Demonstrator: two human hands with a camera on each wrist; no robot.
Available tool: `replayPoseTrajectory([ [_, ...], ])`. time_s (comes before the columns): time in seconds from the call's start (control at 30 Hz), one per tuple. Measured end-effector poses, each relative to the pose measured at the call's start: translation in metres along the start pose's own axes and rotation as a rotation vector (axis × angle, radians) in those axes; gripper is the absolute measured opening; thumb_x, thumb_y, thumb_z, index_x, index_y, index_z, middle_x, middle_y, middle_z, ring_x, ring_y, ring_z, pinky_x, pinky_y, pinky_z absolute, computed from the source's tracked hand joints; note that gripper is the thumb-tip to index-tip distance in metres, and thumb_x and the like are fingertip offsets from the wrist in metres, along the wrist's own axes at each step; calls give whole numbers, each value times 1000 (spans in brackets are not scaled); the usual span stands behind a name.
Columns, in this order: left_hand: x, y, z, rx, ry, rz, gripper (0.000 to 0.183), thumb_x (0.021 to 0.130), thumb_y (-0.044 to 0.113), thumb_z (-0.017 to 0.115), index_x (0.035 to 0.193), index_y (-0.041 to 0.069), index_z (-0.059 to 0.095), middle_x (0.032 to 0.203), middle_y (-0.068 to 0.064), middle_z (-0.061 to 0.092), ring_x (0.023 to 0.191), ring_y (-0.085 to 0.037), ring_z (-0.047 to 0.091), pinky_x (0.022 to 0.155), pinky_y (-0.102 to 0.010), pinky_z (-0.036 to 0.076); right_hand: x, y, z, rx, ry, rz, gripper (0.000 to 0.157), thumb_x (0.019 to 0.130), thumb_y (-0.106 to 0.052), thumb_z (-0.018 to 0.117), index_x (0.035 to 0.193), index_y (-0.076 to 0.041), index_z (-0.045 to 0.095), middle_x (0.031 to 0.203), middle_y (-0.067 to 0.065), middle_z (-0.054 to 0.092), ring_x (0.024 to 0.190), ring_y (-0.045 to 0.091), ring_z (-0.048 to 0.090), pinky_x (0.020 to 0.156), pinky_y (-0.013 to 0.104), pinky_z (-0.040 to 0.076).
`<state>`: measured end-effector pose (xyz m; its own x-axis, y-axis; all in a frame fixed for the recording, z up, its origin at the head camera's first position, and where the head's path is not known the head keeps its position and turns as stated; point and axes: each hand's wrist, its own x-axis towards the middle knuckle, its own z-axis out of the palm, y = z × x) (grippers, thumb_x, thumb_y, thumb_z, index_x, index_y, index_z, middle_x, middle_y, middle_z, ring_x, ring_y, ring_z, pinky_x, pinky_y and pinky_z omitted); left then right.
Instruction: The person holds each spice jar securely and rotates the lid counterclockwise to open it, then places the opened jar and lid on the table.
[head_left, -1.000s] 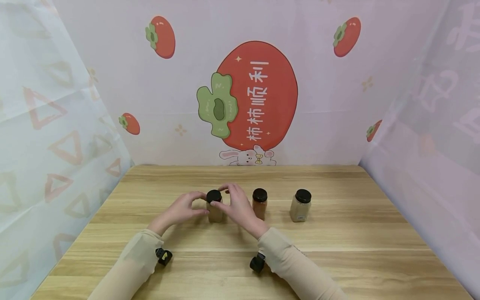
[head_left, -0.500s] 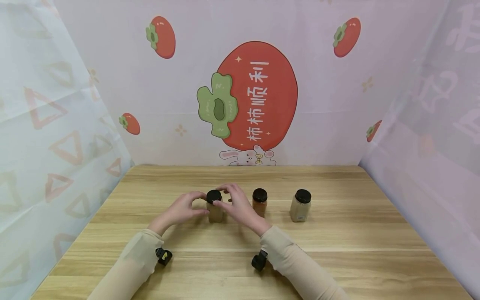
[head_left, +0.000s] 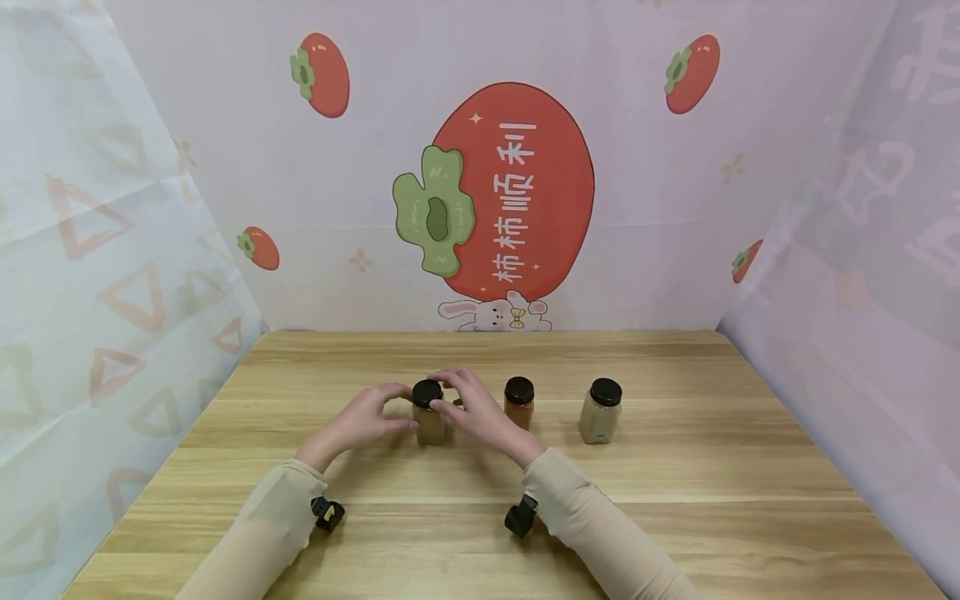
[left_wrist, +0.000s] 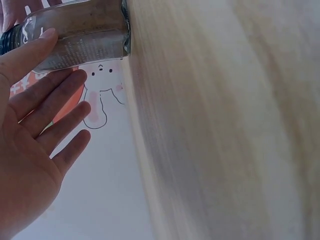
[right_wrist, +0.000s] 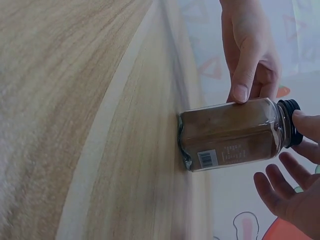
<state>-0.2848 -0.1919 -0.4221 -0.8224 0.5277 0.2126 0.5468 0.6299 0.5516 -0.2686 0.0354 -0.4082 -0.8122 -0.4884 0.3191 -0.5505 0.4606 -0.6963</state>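
A clear spice jar (head_left: 431,429) of brown powder with a black lid (right_wrist: 290,125) stands upright on the wooden table, between both hands. My left hand (head_left: 366,417) holds its body from the left, the thumb (left_wrist: 40,50) lying against the glass. From the right, my right hand (head_left: 477,414) pinches the lid between thumb and fingers. Its other fingers (right_wrist: 282,185) spread loosely beside the jar. A barcode label (right_wrist: 207,158) shows low on the glass in the right wrist view. Whether the lid is loose cannot be seen.
Just right of my right hand stands a jar of reddish-brown powder (head_left: 519,404), partly covered by that hand. Farther right is a jar of pale powder (head_left: 602,412). Both have black lids. A printed cloth backdrop (head_left: 637,275) rises behind the wooden table (head_left: 675,517).
My right hand has turned slightly on the lid, its wrist and forearm shifting a little to the right. The left hand and the jar have stayed in place.
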Motion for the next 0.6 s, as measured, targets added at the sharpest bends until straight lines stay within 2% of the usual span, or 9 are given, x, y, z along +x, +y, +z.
replayPoseTrajectory([
  [0.13, 0, 0, 0, -4, 4, 5, 40, 81, 33, 74, 115, 13, 64, 117, -3, 66, 116, -30, 57, 100, -51, 44, 1, 1, 0, -5, -9, -8, 41, 96, -19, 55, 135, -8, 49, 132, 14, 46, 120, 29, 50, 90, 34, 53],
  [0.33, 1, 2, -1, -9, -1, -6, 41, 81, 32, 74, 115, 12, 64, 117, -4, 66, 117, -30, 57, 101, -51, 43, 0, 2, 1, 18, -8, -18, 43, 97, -18, 54, 137, -5, 47, 134, 15, 46, 120, 29, 49, 91, 38, 53],
  [0.6, 1, 1, -1, -8, 3, 4, 39, 81, 30, 74, 114, 12, 64, 116, -3, 66, 116, -29, 57, 101, -51, 44, -1, 2, 0, 34, 24, 32, 54, 94, -26, 60, 140, -6, 41, 138, 13, 44, 123, 29, 48, 95, 45, 49],
])
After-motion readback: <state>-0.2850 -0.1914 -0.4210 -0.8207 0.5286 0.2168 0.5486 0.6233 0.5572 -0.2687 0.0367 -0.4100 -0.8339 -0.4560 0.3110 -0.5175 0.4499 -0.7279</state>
